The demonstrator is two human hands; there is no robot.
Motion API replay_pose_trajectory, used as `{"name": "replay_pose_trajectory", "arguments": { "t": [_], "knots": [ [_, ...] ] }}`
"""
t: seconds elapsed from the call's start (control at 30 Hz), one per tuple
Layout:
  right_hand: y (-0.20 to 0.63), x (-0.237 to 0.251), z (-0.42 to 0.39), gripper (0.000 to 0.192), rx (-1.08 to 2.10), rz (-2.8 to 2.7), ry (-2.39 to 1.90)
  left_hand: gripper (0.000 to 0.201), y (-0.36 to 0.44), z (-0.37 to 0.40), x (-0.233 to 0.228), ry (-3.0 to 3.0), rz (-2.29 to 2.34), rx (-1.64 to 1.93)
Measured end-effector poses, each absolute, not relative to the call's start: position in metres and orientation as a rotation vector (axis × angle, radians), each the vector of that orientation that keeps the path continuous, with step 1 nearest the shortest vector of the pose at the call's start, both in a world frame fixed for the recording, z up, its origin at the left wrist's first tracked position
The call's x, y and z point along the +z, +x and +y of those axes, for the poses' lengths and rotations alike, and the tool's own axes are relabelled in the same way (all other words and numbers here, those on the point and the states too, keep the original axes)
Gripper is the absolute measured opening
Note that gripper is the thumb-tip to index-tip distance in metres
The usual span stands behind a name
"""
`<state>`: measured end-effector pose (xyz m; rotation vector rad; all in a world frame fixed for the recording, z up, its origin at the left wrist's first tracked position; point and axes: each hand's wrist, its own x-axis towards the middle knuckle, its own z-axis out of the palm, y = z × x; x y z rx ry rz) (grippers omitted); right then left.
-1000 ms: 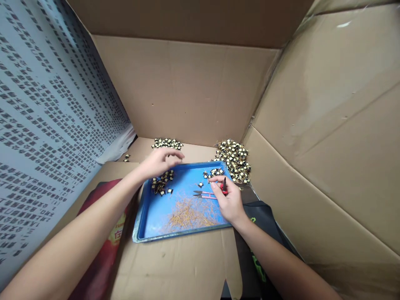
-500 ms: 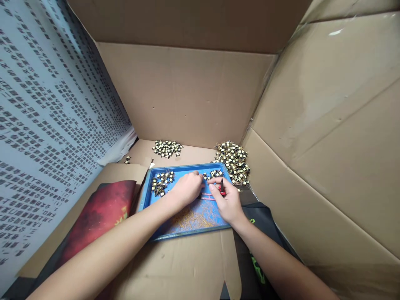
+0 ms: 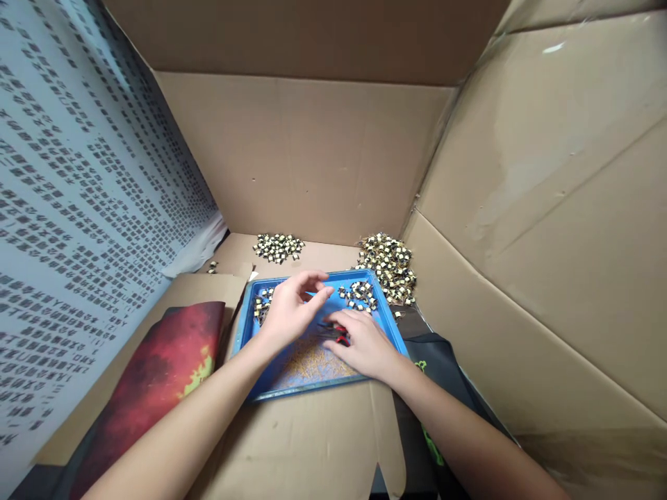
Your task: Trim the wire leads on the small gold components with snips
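My left hand (image 3: 294, 305) hovers over the left part of a blue tray (image 3: 292, 397), thumb and curved fingers apart, with nothing visible between them. Lower and to the right, my right hand (image 3: 360, 342) has its fingers curled around small red-handled cutters (image 3: 342, 335), whose dark end points left and is smeared by motion. Small black and pale-yellow components with wire leads (image 3: 359, 295) lie in the tray's back right corner. Another group of components (image 3: 262, 302) is partly hidden behind my left hand. Clipped copper-coloured wire bits (image 3: 313, 364) cover the tray's front.
Behind the tray sit a component pile (image 3: 278, 247) at left and a larger heap (image 3: 388, 267) at right. Cardboard walls (image 3: 313, 153) enclose the back and right. A red patterned mat (image 3: 161, 368) lies left, a black cloth (image 3: 435, 354) right.
My left hand has lifted away from my right, moving left, and its fingers have opened. My right hand has moved left and down with the cutters, turning palm-down.
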<state>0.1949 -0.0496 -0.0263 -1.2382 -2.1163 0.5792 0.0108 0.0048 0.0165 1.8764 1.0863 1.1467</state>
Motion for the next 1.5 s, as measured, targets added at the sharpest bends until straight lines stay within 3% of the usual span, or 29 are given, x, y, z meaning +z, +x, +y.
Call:
{"name": "replay_pose_trajectory", "arguments": {
  "t": [0.17,0.37,0.63,0.97,1.17,1.5],
  "knots": [
    [0.195,-0.019,-0.052,0.03,0.473,-2.052,-1.203,0.043,0.01,-0.002,0.001,1.788,0.922,1.181],
    [0.201,-0.019,-0.054,0.022,0.669,-1.788,-1.083,0.049,0.009,-0.01,-0.003,2.171,0.748,1.271],
    [0.205,-0.023,-0.054,0.039,0.803,-1.678,-1.004,0.039,0.009,-0.015,0.005,2.507,0.53,1.484],
    [0.204,-0.022,-0.049,0.017,0.773,-1.548,-0.933,0.032,0.009,-0.015,0.0,2.661,0.552,1.434],
    [0.205,-0.026,-0.048,0.019,0.956,-1.471,-0.934,0.034,0.009,-0.012,-0.003,2.747,0.55,1.403],
    [0.204,-0.028,-0.046,0.024,0.919,-1.421,-1.037,0.03,0.008,-0.012,-0.004,2.732,0.605,1.418]
  ]
}}
